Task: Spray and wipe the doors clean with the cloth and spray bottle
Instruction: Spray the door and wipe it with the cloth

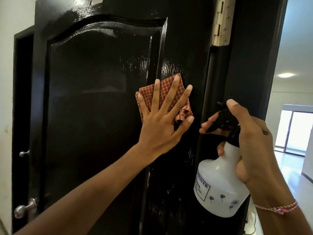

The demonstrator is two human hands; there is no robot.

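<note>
Left hand (162, 126): flat and spread, fingers straight, palm pressing a folded red-and-white checked cloth (166, 92) against the door (94, 99); one corner of the cloth curls out beside the thumb. Right hand (250, 146): wrapped round the neck of a white spray bottle (220, 184), fingers on the black trigger, thumb raised over the pump head; a red-and-white thread bracelet (277, 207) on that wrist. Position of items: the cloth sits on the door's hinge-side upright, just beside the right edge of the raised arched panel; the bottle hangs to the right of and below the cloth, near it but apart. The bottle's long axis is close to upright, with the nozzle facing left toward the door's edge. The left hand is the one on the door face, so the next wiping stroke looks to be its own, probably down the upright, where pale specks and runs show beneath the wrist. Surface: glossy black paint, with wet-looking streaks shining above the cloth. Fittings: a pale metal hinge (223, 22) at top right, a silver lever handle (23, 209) at lower left, and a small knob (23, 153) above it. Room: white wall (6, 82) to the left; past the frame on the right, a bright room with a ceiling light (285, 75), a shiny floor (288, 163) and a tall window (294, 131).
</note>
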